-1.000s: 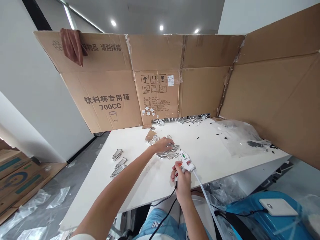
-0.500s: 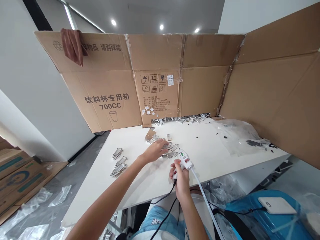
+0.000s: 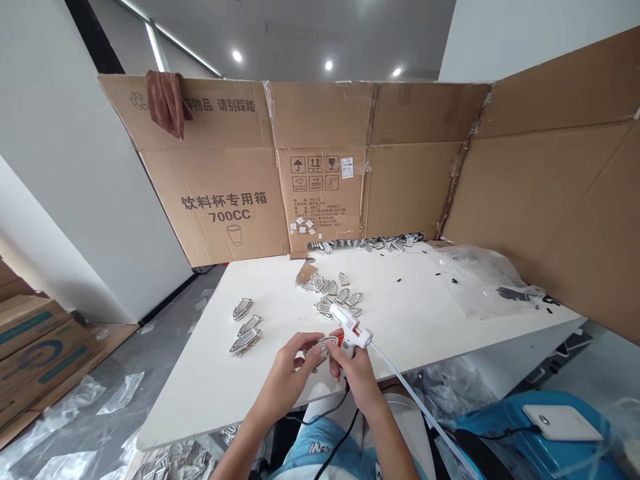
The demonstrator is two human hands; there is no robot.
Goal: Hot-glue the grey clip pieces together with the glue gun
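Note:
My left hand point(image 3: 295, 363) pinches a small silver metal frame piece point(image 3: 320, 348) just above the table's front edge. Against the right end of that piece are the fingertips of my right hand point(image 3: 353, 367), which is wrapped round a white hot glue gun point(image 3: 350, 327). The gun carries a long white glue stick point(image 3: 400, 373) out of its back and a black cord below. Beyond the hands lies a loose pile of similar metal pieces point(image 3: 325, 287). To the left are two small stacks of metal pieces point(image 3: 246, 337).
Cardboard walls point(image 3: 320, 113) enclose the back and right of the white table point(image 3: 200, 387). A clear plastic bag point(image 3: 475, 273) with black bits lies at the right. On a blue seat point(image 3: 500, 413) rests a white power bank point(image 3: 563, 423). More metal pieces point(image 3: 180, 460) sit below the table.
My left hand has come back from the pile with a metal piece, meeting my right hand near the table's front edge. The glue gun has turned, its nozzle now pointing more to the left.

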